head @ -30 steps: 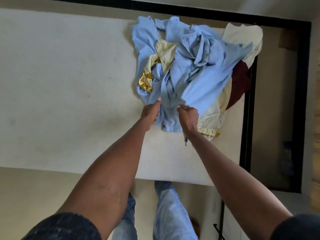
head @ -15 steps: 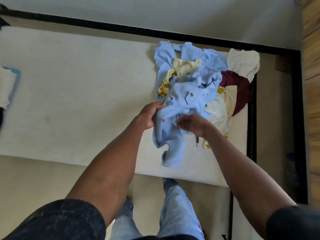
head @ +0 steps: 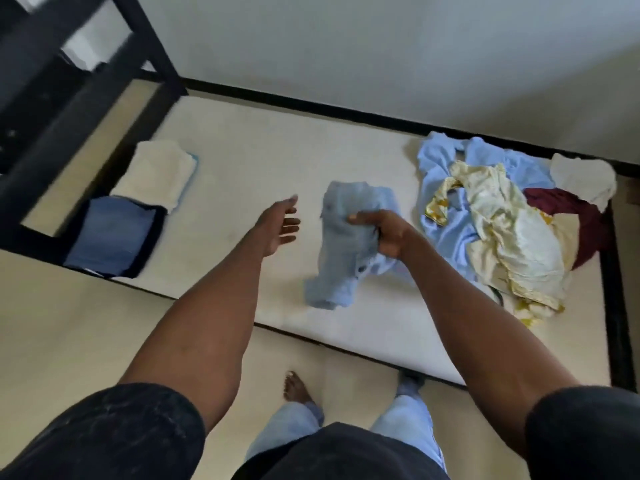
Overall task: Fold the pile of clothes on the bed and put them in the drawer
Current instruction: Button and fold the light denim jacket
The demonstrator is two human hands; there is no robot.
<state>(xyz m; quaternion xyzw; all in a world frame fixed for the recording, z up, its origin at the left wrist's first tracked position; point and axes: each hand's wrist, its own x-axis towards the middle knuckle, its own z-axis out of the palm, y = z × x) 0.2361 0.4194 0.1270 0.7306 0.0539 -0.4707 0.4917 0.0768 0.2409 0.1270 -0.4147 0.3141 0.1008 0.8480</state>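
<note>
One bed (head: 242, 161) fills the view, the unfolded pile (head: 498, 216) heaped at its right end, two folded stacks (head: 138, 202) sitting far left. Between them the right hand (head: 384, 233) clamps a bunched light-blue garment (head: 346, 244), lifted clear of the pile, tail dangling. The left hand (head: 280, 225) hovers beside it, fingers apart, holding nothing. Risk: gripped in a wad, it may fold crooked or slip free.
</note>
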